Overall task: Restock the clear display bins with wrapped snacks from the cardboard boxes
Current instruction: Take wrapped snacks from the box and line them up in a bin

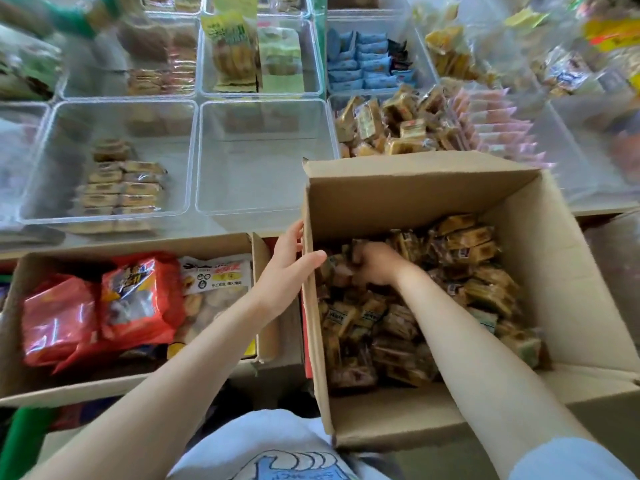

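An open cardboard box [568, 271] at the right holds many small brown wrapped snacks [398, 327]. My right hand [375, 263] is down inside it, fingers curled around a few of the snacks. My left hand [289, 261] grips the box's left wall, thumb inside and fingers outside. Beyond the box lie clear display bins: an empty one [263, 161] straight ahead, one with a few brown packets [114, 181] at its left, and one heaped with brown wrapped snacks [391, 126] at its right.
A second cardboard box [20, 379] at the left holds red snack bags [100, 306] and a white bag. Further bins hold blue packets [363, 60], pink packets [495, 123] and yellow-green packs [239, 53]. The box's far flap stands up toward the bins.
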Motion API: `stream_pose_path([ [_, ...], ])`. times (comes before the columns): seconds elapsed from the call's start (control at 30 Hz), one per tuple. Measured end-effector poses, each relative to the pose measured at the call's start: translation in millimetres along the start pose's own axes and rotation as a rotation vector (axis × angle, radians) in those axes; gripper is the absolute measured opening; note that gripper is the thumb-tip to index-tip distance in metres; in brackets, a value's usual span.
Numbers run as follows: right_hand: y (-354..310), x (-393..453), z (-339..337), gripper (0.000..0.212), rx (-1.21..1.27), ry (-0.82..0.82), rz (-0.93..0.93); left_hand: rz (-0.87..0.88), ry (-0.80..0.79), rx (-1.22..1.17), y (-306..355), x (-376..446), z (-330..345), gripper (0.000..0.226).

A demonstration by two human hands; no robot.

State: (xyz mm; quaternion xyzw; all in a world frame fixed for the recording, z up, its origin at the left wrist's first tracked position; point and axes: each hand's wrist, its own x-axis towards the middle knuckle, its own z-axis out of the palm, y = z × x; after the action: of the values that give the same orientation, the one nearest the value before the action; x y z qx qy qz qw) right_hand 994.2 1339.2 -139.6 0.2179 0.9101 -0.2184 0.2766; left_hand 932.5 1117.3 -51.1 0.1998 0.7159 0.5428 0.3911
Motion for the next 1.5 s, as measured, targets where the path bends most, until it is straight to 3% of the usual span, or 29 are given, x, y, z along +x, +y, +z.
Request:
stream_pose_path([
  [0.1, -1.3, -36.0, -54.2, 0.03, 0.661, -0.069, -0.007, 0.012, -0.058, -0.041, -2.8, 1.5, -1.3, 0.082],
  [0.2, -7.4, -69.7, -89.5, 0.039, 1.237, -0.18, -0.209, -0.006, -0.102, -0.047, -1.8, 1.8, -6.3, 0.087],
  [0.3, -30.1, -86.5, -107.6, 0.066, 1.471, -0.28, -0.433, -0.087, -0.122, 0.055, -4.1, 0.4, -20.3, 0.099],
  [0.37, -57.2, -91.0, -114.8, 0.062, 1.507, -0.292, -0.511, -0.099, -0.116, 0.125, -7.3, -1.3, -36.5, 0.079],
  [0.43, -89.1, -88.1, -119.4, 0.054, 1.5, -0.232, -0.517, -0.065, -0.034, 0.169, -13.6, -1.3, -64.1, 0.047],
  [0.53, -144.6, -69.0, -124.0, 0.047, 1.365, -0.067, -0.446, 0.036, 0.199, 0.245, -24.6, 8.2, -130.5, 0.018],
  [0.67, -223.4, -12.8, -115.8, 0.034, 1.047, 0.172, -0.239, 0.138, 0.496, 0.505, -36.6, 26.5, -249.9, 0.017],
  [0.77, -283.9, 42.0, -103.1, 0.039, 0.899, 0.242, -0.207, 0.094, 0.602, 0.732, -60.1, 39.3, -335.1, 0.028],
  [0.9, -355.5, 114.7, -81.9, 0.035, 0.724, 0.328, -0.17, 0.024, 0.574, 1.02, -103.4, 56.1, -418.2, 0.056],
  [1.0, -391.4, 162.0, -67.2, 0.031, 0.6, 0.314, -0.148, -0.087, 0.497, 1.07, -134.3, 66.6, -448.2, 0.072],
  [1.3, -442.4, 285.4, -37.0, 0.034, 0.306, 0.407, -0.048, -0.069, 0.45, 1.063, -155.2, 69.0, -457.8, 0.076],
  [1.5, -457.9, 329.4, -16.5, 0.039, 0.105, 0.233, -0.031, -0.071, 0.452, 1.065, -152.9, 68.4, -455.9, 0.076],
])
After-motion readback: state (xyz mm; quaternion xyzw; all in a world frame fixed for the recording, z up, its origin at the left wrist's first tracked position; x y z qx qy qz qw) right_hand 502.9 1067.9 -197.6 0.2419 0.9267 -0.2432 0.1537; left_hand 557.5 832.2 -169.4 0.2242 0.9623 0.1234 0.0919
